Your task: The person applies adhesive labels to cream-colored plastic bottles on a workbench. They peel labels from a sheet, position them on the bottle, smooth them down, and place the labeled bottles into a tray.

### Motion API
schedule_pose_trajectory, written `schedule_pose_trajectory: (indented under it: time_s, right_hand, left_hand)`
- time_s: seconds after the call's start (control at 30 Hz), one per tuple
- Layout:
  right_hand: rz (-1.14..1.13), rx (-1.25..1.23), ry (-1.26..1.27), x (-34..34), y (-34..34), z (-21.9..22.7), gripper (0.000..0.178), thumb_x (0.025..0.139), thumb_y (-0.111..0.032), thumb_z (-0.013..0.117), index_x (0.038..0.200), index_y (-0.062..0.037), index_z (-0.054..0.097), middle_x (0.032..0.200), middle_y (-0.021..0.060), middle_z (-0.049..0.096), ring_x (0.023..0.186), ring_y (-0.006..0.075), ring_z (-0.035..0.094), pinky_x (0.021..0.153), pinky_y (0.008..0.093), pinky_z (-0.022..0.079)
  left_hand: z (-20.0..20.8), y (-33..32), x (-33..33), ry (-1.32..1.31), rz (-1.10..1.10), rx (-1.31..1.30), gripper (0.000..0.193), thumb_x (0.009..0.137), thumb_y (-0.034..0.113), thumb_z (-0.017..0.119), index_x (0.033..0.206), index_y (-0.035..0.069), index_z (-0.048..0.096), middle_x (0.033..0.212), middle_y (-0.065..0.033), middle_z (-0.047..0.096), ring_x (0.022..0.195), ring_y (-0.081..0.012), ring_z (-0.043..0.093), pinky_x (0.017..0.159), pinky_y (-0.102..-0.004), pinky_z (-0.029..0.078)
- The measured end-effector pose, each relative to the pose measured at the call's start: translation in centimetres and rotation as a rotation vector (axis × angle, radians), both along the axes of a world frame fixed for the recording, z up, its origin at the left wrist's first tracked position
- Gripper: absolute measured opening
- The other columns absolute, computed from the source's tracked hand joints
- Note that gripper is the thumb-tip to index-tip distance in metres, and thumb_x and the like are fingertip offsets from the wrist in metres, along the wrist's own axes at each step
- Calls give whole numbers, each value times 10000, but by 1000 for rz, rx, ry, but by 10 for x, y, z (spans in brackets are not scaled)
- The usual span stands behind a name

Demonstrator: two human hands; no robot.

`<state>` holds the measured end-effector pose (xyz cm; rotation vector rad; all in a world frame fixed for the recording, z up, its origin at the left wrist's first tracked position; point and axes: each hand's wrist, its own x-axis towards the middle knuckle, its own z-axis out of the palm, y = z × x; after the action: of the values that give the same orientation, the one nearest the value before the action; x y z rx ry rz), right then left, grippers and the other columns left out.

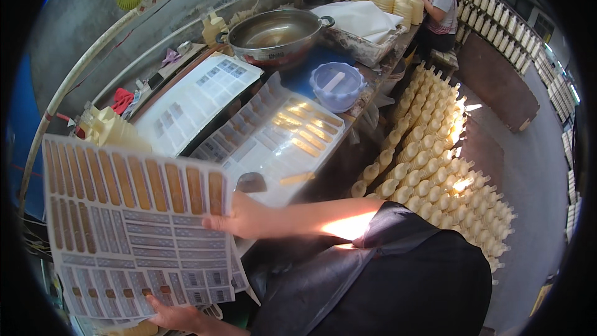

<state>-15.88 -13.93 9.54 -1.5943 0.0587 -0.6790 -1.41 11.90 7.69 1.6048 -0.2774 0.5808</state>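
Observation:
A large sheet of stickers (146,242) with rows of gold strips and small pale labels is held up at the left. At its right edge is my right hand (245,214), closed on it with the thumb on the front. My left hand (177,316) grips the lower edge, thumb also on the front; its other fingers are hidden behind. Another sheet's edge (239,270) shows behind the first. Beyond my right hand, a partly used sticker sheet (273,174) with gold strips lies on the bench, a dark rounded piece (250,182) on its near end.
A stack of printed sheets (199,96), a two-handled metal pan (273,37), a lilac bowl (337,87) and a tray with white cloth (360,22) stand on the bench. Several cream bottle-shaped pieces (429,168) cover the floor at right. A person (438,9) works farther back.

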Motion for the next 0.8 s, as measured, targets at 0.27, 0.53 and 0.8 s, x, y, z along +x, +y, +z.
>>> schedule_pose_trajectory:
  time_s: [0.27,0.53,0.8]
  right_hand:
    - [-113,160,130,-27,20,-1,416,1003,-291,699,1311,-17,638,1113,107,751,1005,144,637,923,351,519]
    - [-29,116,-82,-14,51,-1,355,1017,-276,670,1226,10,668,1033,86,751,978,139,673,855,336,542]
    - [596,-285,181,-30,46,-4,352,1008,-318,618,1249,-71,687,894,152,745,806,327,722,735,424,555]
  left_hand:
    - [13,-16,-15,176,-125,-357,709,973,172,572,1586,-6,263,1540,-207,435,1343,-323,500,1121,-465,414]
    - [-13,37,-48,415,-228,-383,661,1017,84,437,1628,12,195,1582,-231,379,1383,-335,475,1160,-448,379]
    - [-50,169,-28,394,-1092,-972,662,1048,242,483,1595,-27,226,1361,-342,521,647,-185,535,472,-271,461]
